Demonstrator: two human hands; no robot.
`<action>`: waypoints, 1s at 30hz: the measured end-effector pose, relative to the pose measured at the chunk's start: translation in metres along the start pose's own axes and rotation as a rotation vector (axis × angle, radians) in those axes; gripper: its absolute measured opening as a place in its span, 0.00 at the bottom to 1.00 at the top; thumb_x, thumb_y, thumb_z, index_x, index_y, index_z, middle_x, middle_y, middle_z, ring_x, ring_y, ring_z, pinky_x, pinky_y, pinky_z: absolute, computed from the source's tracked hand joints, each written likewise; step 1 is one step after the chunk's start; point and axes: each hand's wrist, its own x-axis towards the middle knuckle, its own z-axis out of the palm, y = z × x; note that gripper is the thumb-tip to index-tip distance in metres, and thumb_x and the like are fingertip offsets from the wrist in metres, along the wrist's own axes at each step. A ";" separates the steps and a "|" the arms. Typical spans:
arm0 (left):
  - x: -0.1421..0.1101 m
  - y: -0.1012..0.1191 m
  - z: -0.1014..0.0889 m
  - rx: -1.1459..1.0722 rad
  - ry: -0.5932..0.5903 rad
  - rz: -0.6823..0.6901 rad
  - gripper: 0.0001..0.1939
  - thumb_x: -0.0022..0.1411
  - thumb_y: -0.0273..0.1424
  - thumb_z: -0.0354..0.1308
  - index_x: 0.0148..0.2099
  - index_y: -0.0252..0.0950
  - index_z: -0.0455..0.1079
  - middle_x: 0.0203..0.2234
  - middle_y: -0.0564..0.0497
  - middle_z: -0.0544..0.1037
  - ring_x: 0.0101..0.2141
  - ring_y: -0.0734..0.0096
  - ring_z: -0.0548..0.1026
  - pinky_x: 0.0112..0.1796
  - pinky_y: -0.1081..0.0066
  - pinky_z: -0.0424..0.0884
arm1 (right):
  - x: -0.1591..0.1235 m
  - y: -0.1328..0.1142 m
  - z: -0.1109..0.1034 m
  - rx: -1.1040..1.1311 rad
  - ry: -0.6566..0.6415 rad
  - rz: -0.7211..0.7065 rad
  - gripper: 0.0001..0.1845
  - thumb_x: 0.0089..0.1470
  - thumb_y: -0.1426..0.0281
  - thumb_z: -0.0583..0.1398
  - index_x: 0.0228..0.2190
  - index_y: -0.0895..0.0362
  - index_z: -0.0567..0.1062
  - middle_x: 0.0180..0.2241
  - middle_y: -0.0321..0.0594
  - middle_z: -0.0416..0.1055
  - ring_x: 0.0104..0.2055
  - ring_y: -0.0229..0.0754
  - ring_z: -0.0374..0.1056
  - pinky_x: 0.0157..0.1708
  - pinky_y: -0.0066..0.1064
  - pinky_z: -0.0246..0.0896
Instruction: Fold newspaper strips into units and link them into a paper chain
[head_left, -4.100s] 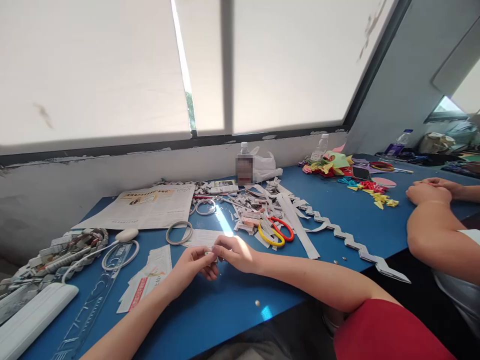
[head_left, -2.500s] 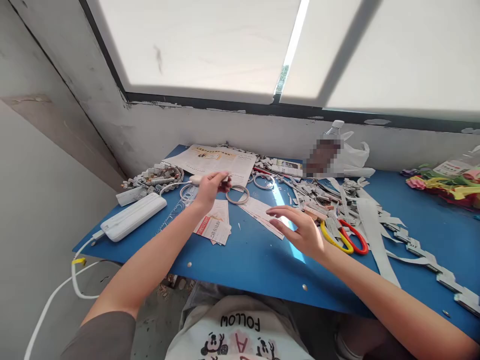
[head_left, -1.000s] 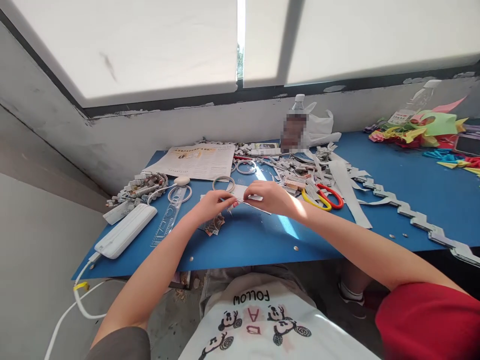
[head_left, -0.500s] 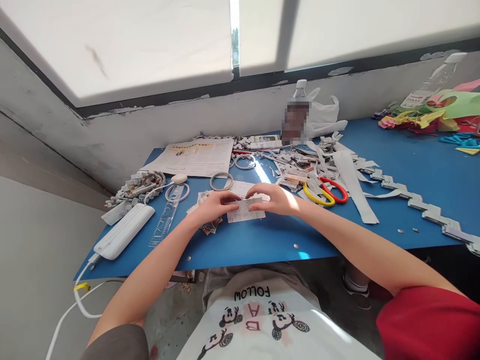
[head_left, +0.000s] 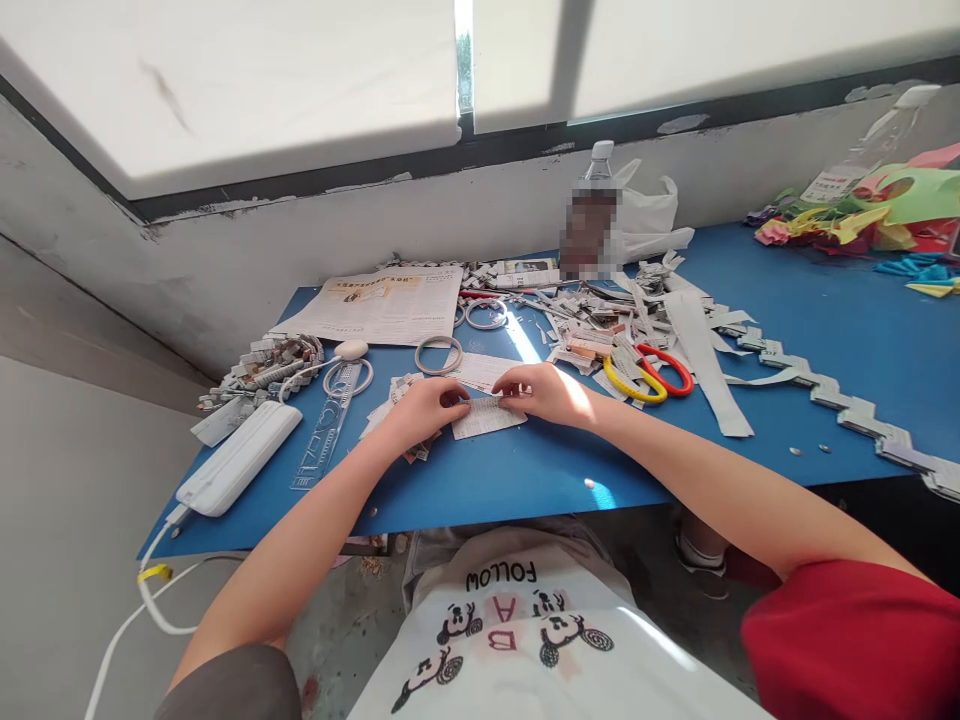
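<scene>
- Near the middle of the blue tabletop (head_left: 517,490), a small, pale, printed paper sheet (head_left: 489,421) sits between the two hands.
- Left hand (head_left: 424,412): thumb and fingertips closed on its far-left edge.
- Right hand (head_left: 551,395): thumb and fingertips likewise closed on the far-right edge. Gripping both ends probably keeps that edge straight and the sheet from skewing.
- Just beyond: a white printed paper slip (head_left: 480,370), with a grey ring-shaped roll (head_left: 439,372) near its left end. Fanned printed paper pieces (head_left: 390,400) lie beside the left wrist, seemingly within easy reach.
- Right of the right hand: scissors with yellow and red handles (head_left: 637,398), blades hard to make out among paper scraps, apparently set aside.
- Compared with half a second ago: sheet looks flatter, less of its face showing; thumbs have shifted from over that face towards the far edge. Scissors look unmoved.
</scene>
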 end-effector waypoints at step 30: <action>-0.001 0.011 -0.003 0.158 -0.121 0.072 0.13 0.63 0.39 0.53 0.45 0.39 0.71 0.41 0.49 0.74 0.36 0.66 0.73 0.34 0.70 0.66 | 0.006 0.000 -0.001 0.031 -0.086 0.101 0.08 0.51 0.67 0.63 0.31 0.59 0.74 0.27 0.36 0.68 0.29 0.36 0.62 0.28 0.27 0.56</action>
